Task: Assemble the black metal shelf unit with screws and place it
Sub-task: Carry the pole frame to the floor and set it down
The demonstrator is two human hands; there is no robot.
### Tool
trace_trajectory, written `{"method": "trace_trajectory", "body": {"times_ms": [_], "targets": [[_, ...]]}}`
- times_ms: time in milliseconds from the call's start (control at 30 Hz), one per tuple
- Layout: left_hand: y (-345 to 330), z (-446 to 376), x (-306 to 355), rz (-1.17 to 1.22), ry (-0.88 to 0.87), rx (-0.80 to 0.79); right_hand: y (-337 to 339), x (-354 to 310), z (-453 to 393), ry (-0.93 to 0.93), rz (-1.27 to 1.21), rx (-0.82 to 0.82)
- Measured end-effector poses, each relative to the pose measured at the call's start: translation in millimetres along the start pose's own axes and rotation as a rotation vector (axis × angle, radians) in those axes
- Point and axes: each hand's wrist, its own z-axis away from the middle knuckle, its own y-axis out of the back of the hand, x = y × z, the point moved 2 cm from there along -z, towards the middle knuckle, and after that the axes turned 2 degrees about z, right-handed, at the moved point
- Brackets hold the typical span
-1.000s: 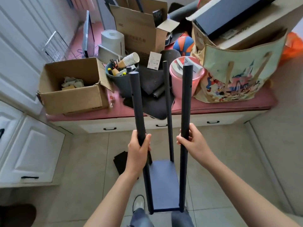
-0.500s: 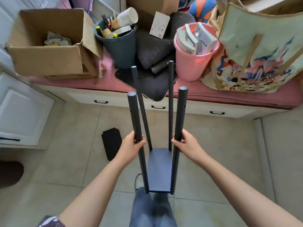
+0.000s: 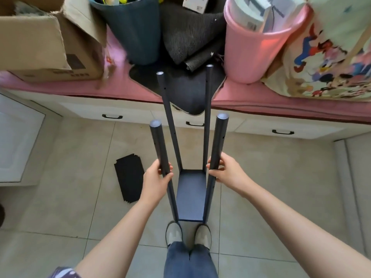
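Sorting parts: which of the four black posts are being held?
The two near posts: left hand grips one, right hand the other. The far two stand free.

You stand on a pale tiled floor (image 3: 60,197) facing a low white drawer bench (image 3: 251,125) with black handles, topped by a pink cushion (image 3: 261,101). On the cushion sit a cardboard box (image 3: 40,47) at the left, a dark bin (image 3: 136,33), a pink bucket (image 3: 253,53) and a cartoon-print bag (image 3: 331,57). Left of the bench stands a white cabinet (image 3: 18,147).
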Motion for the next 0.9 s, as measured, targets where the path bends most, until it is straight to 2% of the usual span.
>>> {"method": "trace_trajectory", "body": {"times_ms": [300,533,900], "targets": [[-28.1,-42.2,-60.1,-0.097,-0.019,0.064,-31.3,46.2,-62.2,0.018,-0.005,0.096],[-46.4,-41.8,-81.1,-0.095,-0.060,0.126,-44.5,74.8,-72.0,0.033,-0.030,0.119],[-53.9,-8.6,-108.3,-0.115,0.090,-0.030,-65.8,106.2,-38.5,0.016,0.111,0.093]]}}
